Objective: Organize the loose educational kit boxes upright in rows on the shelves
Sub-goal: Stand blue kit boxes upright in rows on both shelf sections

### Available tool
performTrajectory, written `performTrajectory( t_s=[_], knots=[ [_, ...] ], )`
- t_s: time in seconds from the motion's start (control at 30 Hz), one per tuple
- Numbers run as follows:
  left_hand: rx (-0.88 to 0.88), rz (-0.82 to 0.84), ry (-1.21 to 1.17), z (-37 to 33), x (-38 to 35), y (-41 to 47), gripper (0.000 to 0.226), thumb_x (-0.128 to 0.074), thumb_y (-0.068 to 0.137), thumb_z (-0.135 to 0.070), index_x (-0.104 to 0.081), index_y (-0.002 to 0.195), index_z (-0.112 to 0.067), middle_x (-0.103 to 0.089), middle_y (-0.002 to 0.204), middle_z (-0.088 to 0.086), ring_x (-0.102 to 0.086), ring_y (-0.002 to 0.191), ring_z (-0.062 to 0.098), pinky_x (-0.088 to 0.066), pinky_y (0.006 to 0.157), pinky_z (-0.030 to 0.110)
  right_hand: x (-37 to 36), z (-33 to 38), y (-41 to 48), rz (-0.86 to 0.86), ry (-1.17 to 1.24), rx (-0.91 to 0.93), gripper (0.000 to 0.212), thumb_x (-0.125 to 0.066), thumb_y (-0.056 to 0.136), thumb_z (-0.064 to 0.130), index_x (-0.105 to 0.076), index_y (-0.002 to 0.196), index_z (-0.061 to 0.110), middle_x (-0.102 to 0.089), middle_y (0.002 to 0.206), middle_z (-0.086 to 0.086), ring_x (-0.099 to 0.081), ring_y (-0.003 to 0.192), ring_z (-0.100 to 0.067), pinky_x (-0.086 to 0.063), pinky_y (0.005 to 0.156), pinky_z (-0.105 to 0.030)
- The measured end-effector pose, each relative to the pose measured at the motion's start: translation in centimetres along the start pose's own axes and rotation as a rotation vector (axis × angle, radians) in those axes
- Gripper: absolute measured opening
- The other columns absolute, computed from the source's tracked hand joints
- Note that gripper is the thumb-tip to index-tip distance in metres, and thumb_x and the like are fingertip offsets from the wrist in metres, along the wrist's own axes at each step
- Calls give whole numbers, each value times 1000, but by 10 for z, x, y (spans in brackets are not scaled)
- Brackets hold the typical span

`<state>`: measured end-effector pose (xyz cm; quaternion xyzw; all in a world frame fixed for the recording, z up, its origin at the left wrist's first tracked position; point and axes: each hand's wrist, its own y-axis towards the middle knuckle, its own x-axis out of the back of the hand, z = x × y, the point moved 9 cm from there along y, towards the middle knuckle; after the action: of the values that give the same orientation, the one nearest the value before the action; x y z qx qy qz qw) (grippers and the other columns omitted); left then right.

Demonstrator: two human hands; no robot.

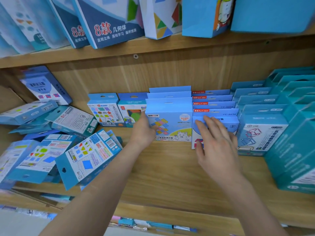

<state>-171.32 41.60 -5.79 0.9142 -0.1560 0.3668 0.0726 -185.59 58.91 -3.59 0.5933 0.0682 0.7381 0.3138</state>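
Fingers [210,122] of the right hand [218,145] are spread and nearly straight. They lie flat against the front of the cube box [232,125], seemingly to keep it upright and flush with the row behind it. The left hand [144,131] pinches the left edge of the bear box [170,123]. Its thumb lies across the printed front, and its other fingers are hidden round the side. That grip suits squaring the box against the plain blue ones standing behind it. Both boxes stand upright at the front of neighbouring rows, side by side and touching, on the wooden shelf [170,169].

To the right, rows of teal boxes [262,133] already stand in order. Left of the bear box, two small boxes [105,111] stand alone near the back. Further left lies the loose heap [85,155], with boxes flat, tilted and overlapping. These probably need standing up next, so the job looks roughly half done.
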Motion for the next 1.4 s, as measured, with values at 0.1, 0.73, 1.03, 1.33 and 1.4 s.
performTrajectory(
  t_s=[0.1,0.73,1.03,1.33,1.4],
  knots=[
    [9,28,-32,0,-2,-2,43,-61,89,-8,-43,128,-12,-61,123,4,-57,114,23,-46,87,30,3,-1,0,-12,-4,8,53,-71,75,14,-55,125,14,-53,135,-8,-35,128,-21,-40,92,-49],
    [-76,-501,59,98,200,-164,31,-57,91,-7,-68,87,-36,-69,83,-27,-62,84,-12,-48,73,8,-7,129,-3,81,707,159,36,-52,85,19,-62,119,18,-57,116,15,-56,106,-7,-30,93,-5],
    [-144,-625,278,150,320,-140,26,-60,85,2,-72,95,-20,-65,91,-15,-63,83,6,-49,75,21,-29,259,26,216,735,264,34,-60,89,16,-60,120,28,-60,109,19,-53,100,3,-42,87,-15],
    [-278,-400,612,199,377,-48,48,-67,82,-11,-55,128,-19,-55,133,0,-47,124,23,-44,96,38,-101,373,106,376,818,66,52,-63,88,20,-43,133,34,-51,133,13,-47,121,-4,-39,103,-31],
    [-330,-358,654,205,377,-31,50,-67,83,-12,-53,131,-18,-53,136,3,-46,126,24,-41,101,40,-119,389,130,378,830,19,60,-64,87,21,-36,139,29,-45,140,7,-43,128,-9,-36,105,-32]
  ],
)
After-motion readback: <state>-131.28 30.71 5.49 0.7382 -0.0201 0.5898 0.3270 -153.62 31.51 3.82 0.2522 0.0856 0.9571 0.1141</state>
